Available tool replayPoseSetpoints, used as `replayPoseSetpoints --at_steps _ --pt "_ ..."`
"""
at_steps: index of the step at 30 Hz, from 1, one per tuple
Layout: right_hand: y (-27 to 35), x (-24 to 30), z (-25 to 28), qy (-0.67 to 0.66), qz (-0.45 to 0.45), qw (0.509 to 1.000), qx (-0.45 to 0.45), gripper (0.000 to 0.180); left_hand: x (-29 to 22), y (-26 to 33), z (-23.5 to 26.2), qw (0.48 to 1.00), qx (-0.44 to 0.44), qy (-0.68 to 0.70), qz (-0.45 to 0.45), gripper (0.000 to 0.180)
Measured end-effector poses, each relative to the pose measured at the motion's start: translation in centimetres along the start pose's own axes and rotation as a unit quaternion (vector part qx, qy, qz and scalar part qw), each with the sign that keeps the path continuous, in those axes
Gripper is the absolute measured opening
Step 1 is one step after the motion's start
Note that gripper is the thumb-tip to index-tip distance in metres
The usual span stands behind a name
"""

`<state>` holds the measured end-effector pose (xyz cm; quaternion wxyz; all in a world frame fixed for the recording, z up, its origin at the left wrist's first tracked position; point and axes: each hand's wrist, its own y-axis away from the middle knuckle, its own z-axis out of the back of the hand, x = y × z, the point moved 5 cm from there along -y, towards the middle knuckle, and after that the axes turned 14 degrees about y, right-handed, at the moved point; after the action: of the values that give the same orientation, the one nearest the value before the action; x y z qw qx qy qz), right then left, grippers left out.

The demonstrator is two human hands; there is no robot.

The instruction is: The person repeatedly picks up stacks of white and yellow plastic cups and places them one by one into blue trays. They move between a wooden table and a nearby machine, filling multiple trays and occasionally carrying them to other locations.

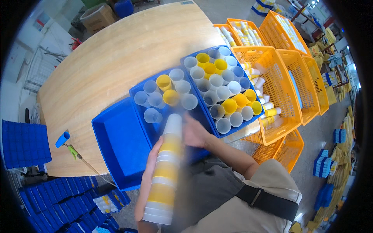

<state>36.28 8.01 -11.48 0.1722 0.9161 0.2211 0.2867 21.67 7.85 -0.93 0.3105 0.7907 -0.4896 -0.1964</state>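
Note:
A long stack of nested white and yellow plastic cups point(165, 171) lies along my left hand point(152, 157), whose fingers curl round its side. Beside the stack's upper end is my right hand point(195, 133); blur and the stack hide its fingertips. Just beyond, the middle blue tray point(136, 93) holds several upright cups, clear and yellow, such as a yellow cup point(163, 82). To its right, another blue tray point(208, 121) is filled with rows of upright cups, mostly clear, some yellow. On the left, a third blue tray point(120, 143) shows its bare bottom.
The trays rest on a pale wooden table point(105, 58). Orange crates point(285, 89) stand along its right side, several holding cup stacks. A clip stand point(74, 152) with a blue cup point(62, 139) is at the left edge. Blue crates point(58, 198) are piled at lower left.

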Motion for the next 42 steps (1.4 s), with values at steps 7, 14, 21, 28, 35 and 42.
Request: replayPoseSetpoints --at_steps 7,14,21,28,35,42 --pt "0.3 -1.2 -1.7 -0.074 -0.031 0.997 0.017 0.055 -0.3 1.7 1.5 0.999 -0.026 -0.011 -0.033 0.059" --pt "-0.2 -0.7 -4.8 0.116 -0.03 0.993 -0.01 0.052 -0.2 3.6 2.1 0.999 -0.035 0.027 -0.026 0.061" --pt "0.4 -3.5 -5.1 0.053 -0.088 0.995 0.007 0.034 0.9 6.5 2.5 0.998 -0.056 -0.013 -0.029 0.064" --pt "0.6 -5.3 -7.4 0.045 -0.091 0.979 0.179 0.047 0.7 6.9 3.3 0.997 -0.066 -0.037 -0.034 0.059" --pt "6.0 -0.4 -1.2 -0.033 0.023 0.984 -0.174 0.059 1.3 4.1 5.1 0.994 -0.047 -0.09 0.042 0.063" --pt "5.2 -3.3 -5.0 0.136 -0.062 0.989 0.01 0.054 1.1 3.4 5.3 0.988 -0.083 -0.12 0.051 0.058"
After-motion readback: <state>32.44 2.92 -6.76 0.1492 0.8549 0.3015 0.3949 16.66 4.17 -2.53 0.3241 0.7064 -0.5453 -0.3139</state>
